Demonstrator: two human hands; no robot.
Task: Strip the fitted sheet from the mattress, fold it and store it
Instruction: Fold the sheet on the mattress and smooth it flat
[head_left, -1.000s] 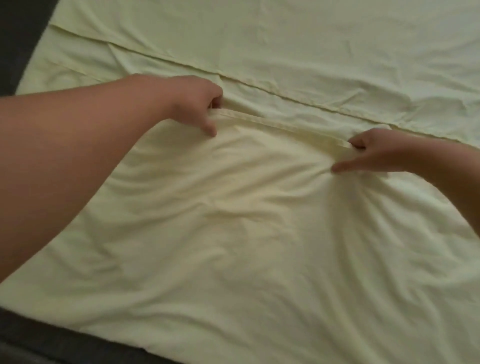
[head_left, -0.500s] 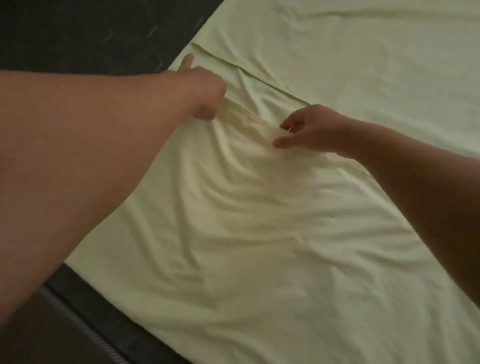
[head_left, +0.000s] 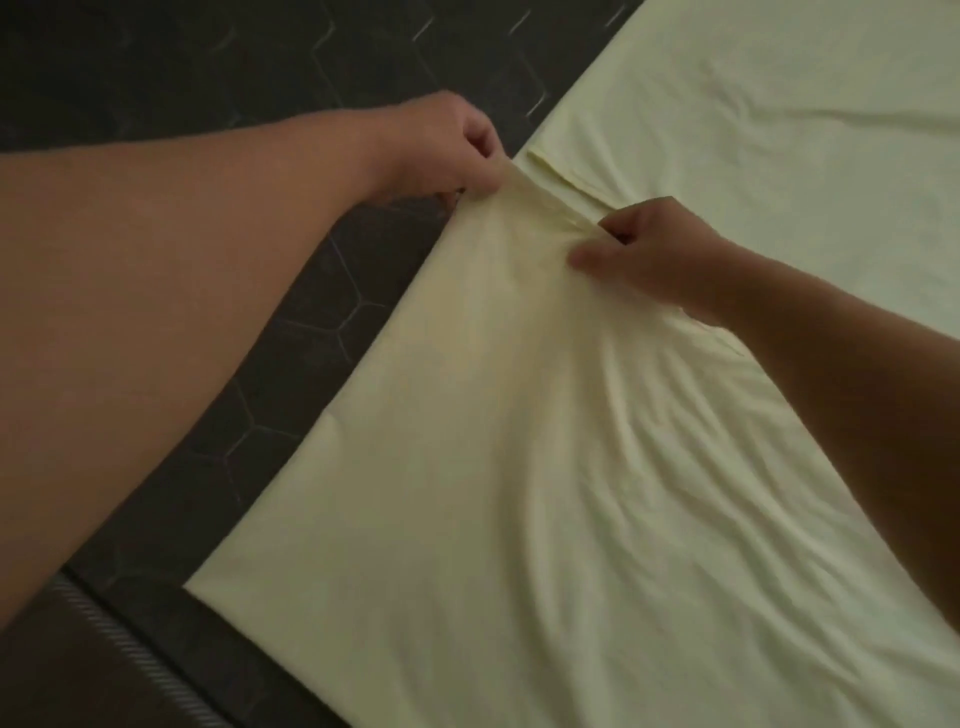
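Note:
The pale yellow fitted sheet (head_left: 519, 467) lies spread and doubled over on the dark quilted mattress (head_left: 218, 67). Its upper layer ends in a hemmed edge running from upper left toward the middle. My left hand (head_left: 447, 145) pinches the left corner of that folded layer right at the sheet's left edge. My right hand (head_left: 649, 249) pinches the same hem a short way to the right, gathering small wrinkles between thumb and fingers. A lower layer of the sheet (head_left: 779, 130) stretches out beyond both hands.
Bare mattress with a hexagon quilting pattern shows along the left side (head_left: 311, 312). Its piped border (head_left: 130, 644) runs across the bottom left corner, with dark floor or bed base outside it.
Both hands have slid left along the hem toward the sheet's left corner, and now sit close together. The view has swung left, showing more bare mattress.

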